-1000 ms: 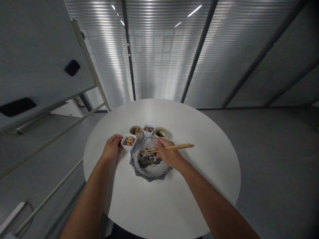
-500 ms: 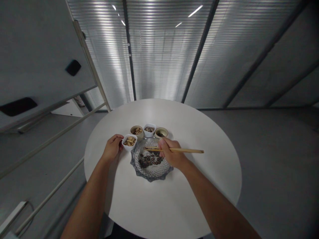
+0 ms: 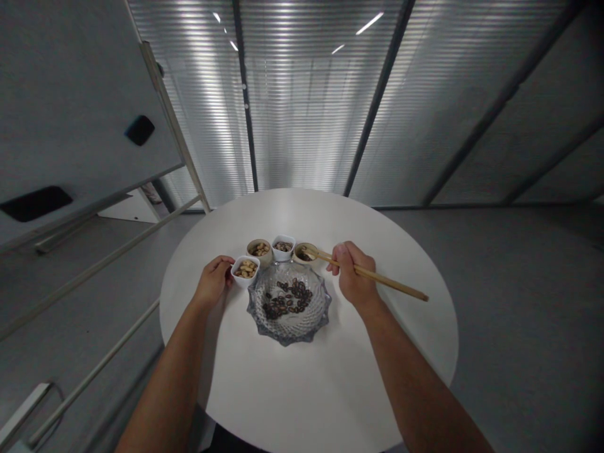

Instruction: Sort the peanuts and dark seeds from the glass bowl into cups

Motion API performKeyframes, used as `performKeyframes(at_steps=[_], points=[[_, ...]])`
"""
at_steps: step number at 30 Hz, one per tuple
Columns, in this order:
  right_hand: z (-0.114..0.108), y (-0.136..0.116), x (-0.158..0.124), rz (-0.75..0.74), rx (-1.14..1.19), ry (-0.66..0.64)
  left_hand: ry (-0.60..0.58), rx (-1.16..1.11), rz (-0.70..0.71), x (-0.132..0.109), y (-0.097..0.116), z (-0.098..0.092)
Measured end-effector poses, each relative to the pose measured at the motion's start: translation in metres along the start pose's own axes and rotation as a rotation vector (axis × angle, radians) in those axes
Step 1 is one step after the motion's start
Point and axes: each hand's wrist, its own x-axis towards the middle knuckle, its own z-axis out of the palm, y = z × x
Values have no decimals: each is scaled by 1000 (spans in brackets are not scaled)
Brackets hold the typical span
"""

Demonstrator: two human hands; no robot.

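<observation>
Chopsticks (image 3: pixel 377 275) are gripped in my right hand (image 3: pixel 355 270), to the right of the bowls. Their tips reach into a beige bowl (image 3: pixel 312 258) with dark bits in it; whether they pinch a piece I cannot tell. My left hand (image 3: pixel 214 280) has its curled fingers at the left rim of a small white square bowl (image 3: pixel 245 284) of pale nuts. In front stands a scalloped glass bowl (image 3: pixel 302 330) with many dark brown seeds or beans inside. Another beige bowl (image 3: pixel 267 258) of nuts and a white bowl (image 3: pixel 283 255) of striped seeds stand behind it.
Everything stands on a round white table (image 3: pixel 306 390). A whiteboard (image 3: pixel 85 94) on a metal frame is at the left. Behind the table runs a glass partition with blinds (image 3: pixel 302 113). Grey floor (image 3: pixel 509 302) extends to the right.
My right hand has moved right and slightly back, taking the chopstick tips from above the glass bowl to the right beige bowl. My left hand has stayed at the white bowl.
</observation>
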Motion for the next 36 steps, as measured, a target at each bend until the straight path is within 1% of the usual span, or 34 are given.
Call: performKeyframes(at_steps=[3,5,7,9,12,14,17,20,28,32,36], points=[[-1,-1,1,24,18,9,2,-9,-3,0,-1,0],[1,-3,1,43,74,22,3,-7,-4,0,0,0],[4,-6,0,65,160,0,-2,-6,-4,0,0,0],[9,-9,-2,91,253,-78,-7,-3,-10,-1,1,0],[19,-12,-8,148,335,-247,-7,11,-17,-1,1,0],[26,-12,-13,195,345,-338,-6,16,-8,-1,1,0],[35,-11,-21,218,330,-451,-6,13,-4,0,0,0],[39,-10,-26,220,313,-520,-9,21,-15,0,-1,-1],[42,-11,-28,218,280,-584,-7,40,-4,0,0,-2],[44,-13,-29,209,236,-568,-12,35,-5,0,0,-2],[41,-14,-28,207,295,-573,-7,32,-5,1,-3,-3]])
